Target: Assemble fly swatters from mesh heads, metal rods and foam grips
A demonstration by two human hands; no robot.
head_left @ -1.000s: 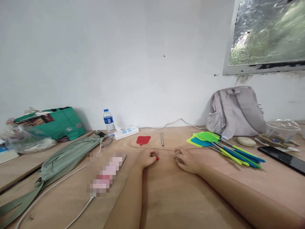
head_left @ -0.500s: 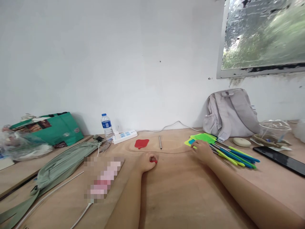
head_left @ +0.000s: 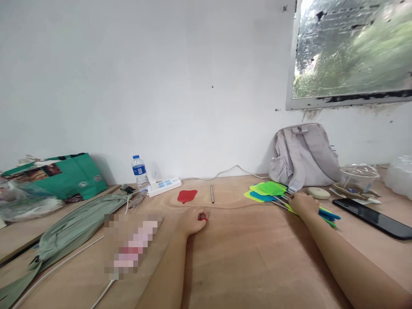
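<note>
My left hand (head_left: 195, 221) rests on the table, its fingers curled round a small red object (head_left: 202, 219) that is mostly hidden. Beyond it lie a red fly swatter head (head_left: 187, 196) and, to the right, a short silver metal tube (head_left: 212, 194). At the right is a pile of fly swatters (head_left: 262, 192) with yellow-green, green and blue mesh heads and thin metal shafts. My right hand (head_left: 302, 204) lies over their coloured handles, fingers bent round them. It covers most of the handles; a few blue and green ends (head_left: 328, 214) stick out past it.
A grey backpack (head_left: 304, 156) leans on the wall behind the swatters. A black phone (head_left: 373, 218), a round white case (head_left: 318, 193) and a clear plastic bowl (head_left: 358, 178) lie farther right. Leftward are a power strip (head_left: 165, 186), water bottle (head_left: 139, 171), grey-green bag (head_left: 77, 223) and blurred-out device (head_left: 133, 246).
My right hand has moved right, from the swatter heads to the handles. More of a blue head shows in the pile. My left hand stays closed in place, and the view has shifted slightly.
</note>
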